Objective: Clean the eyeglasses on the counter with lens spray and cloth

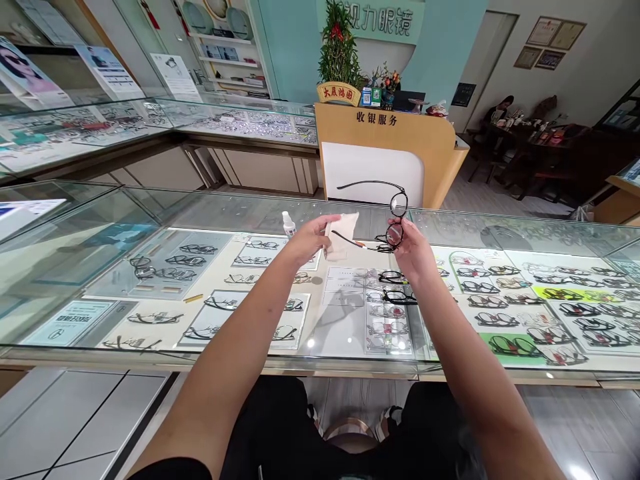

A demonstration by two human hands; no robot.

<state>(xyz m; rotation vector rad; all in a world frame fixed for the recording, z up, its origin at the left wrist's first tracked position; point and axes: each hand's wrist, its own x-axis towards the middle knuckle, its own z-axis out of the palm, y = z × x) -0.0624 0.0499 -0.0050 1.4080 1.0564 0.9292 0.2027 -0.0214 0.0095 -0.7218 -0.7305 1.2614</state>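
Over the glass counter, my right hand (414, 251) grips a pair of black round-framed eyeglasses (399, 205) by one lens. The frame is turned on its side, with both temple arms pointing left. My left hand (311, 239) pinches a pale beige cloth (345, 233) between thumb and fingers. One temple arm of the eyeglasses passes in front of that cloth. Just behind my left hand stands a small white bottle (289, 224). Below the held pair, more black eyeglasses (397, 295) are seen near my right wrist.
Beneath the glass top of the counter (345, 347), several rows of eyeglasses lie on display cards. A wooden cashier desk (370, 127) with a leafy plant (339, 53) stands beyond. Another glass showcase (240, 127) runs along the left. A person (500, 110) sits far back on the right.
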